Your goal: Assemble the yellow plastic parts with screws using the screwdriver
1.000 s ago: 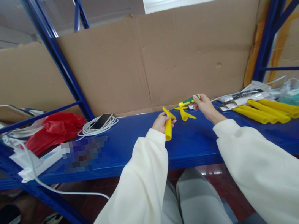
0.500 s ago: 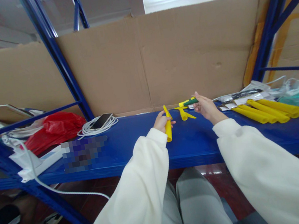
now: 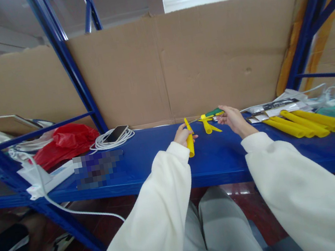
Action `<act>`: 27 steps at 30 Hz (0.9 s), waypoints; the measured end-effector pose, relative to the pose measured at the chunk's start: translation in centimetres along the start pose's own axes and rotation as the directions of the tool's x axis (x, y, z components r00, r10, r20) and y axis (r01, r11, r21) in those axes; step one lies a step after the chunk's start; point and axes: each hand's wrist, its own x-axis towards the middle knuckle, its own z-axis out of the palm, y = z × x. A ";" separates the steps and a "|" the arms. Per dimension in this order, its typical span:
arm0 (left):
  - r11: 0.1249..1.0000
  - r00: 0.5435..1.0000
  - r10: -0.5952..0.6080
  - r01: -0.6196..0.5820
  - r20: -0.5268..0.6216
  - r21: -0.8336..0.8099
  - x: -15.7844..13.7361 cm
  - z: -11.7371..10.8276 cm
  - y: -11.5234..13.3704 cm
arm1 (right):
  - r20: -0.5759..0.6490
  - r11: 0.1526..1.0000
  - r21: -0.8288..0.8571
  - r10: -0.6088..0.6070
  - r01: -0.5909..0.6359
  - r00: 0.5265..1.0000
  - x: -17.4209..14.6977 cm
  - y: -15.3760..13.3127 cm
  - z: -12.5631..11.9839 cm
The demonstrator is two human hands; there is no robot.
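Observation:
My left hand (image 3: 182,135) is closed around a yellow plastic tube (image 3: 191,146), which stands nearly upright with a narrow pointed upper end. My right hand (image 3: 230,119) grips a screwdriver (image 3: 214,112) with a green and yellow handle. Its thin shaft points left, close to the upper part of the tube; whether the tip touches it I cannot tell. Between my hands, just below the screwdriver, another yellow piece (image 3: 208,128) with splayed flat strips lies on the blue shelf top (image 3: 156,155).
Several yellow tubes (image 3: 302,125) lie at the right beside plastic packets (image 3: 276,107). On the left are a phone (image 3: 116,134) on a coiled white cable (image 3: 97,145), a red bag (image 3: 68,142) and a white power strip (image 3: 61,174). Cardboard (image 3: 201,59) walls the back.
The screwdriver's shaft has come nearer to the tube in my left hand, and its handle tilts a little more. The whole view has shifted slightly.

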 end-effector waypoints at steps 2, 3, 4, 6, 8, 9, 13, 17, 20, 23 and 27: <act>1.000 1.000 0.000 0.000 -0.009 -0.009 0.1 -0.1 0.0 | -0.013 0.999 -0.036 -0.006 0.006 1.000 0.0 0.1 0.0; 1.000 1.000 -0.002 0.002 -0.011 -0.015 0.1 -0.1 -0.1 | -0.018 0.999 -0.053 -0.005 0.004 1.000 0.0 0.1 0.0; 1.000 1.000 -0.004 0.004 -0.010 -0.018 0.2 -0.1 -0.1 | -0.020 0.998 -0.065 -0.002 0.001 1.000 0.0 0.1 -0.1; 1.000 1.000 -0.006 0.006 -0.005 -0.013 0.2 -0.2 -0.1 | -0.013 0.998 -0.069 0.000 -0.001 1.000 0.0 0.1 -0.3; 1.000 1.000 -0.004 0.004 -0.002 -0.001 0.2 -0.1 -0.1 | 0.019 0.998 -0.054 -0.011 0.012 1.000 0.0 0.0 -0.4; 1.000 1.000 -0.003 0.003 -0.001 0.003 0.1 -0.1 -0.1 | 0.037 0.999 -0.042 -0.017 0.019 0.999 -0.1 0.0 -0.5; 1.000 1.000 -0.007 0.007 -0.009 0.001 -0.2 0.0 0.1 | 0.081 1.000 0.009 -0.021 0.021 0.997 -0.1 -0.1 -0.4; 1.000 1.000 -0.018 0.018 -0.026 -0.003 -0.4 0.0 0.3 | 0.110 1.000 0.009 -0.014 0.013 0.994 -0.2 -0.1 -0.2; 1.000 1.000 -0.015 0.015 -0.019 -0.004 -0.5 0.0 0.4 | 0.091 0.999 -0.029 -0.012 0.015 0.996 -0.2 -0.1 -0.2; 1.000 1.000 0.004 -0.004 0.006 0.003 -0.5 -0.1 0.2 | 0.024 0.999 -0.046 -0.019 0.021 1.000 -0.2 0.0 -0.2; 1.000 1.000 0.014 -0.015 0.012 0.012 -0.3 -0.1 0.0 | 0.009 0.999 -0.039 -0.027 0.028 1.000 -0.1 0.1 -0.3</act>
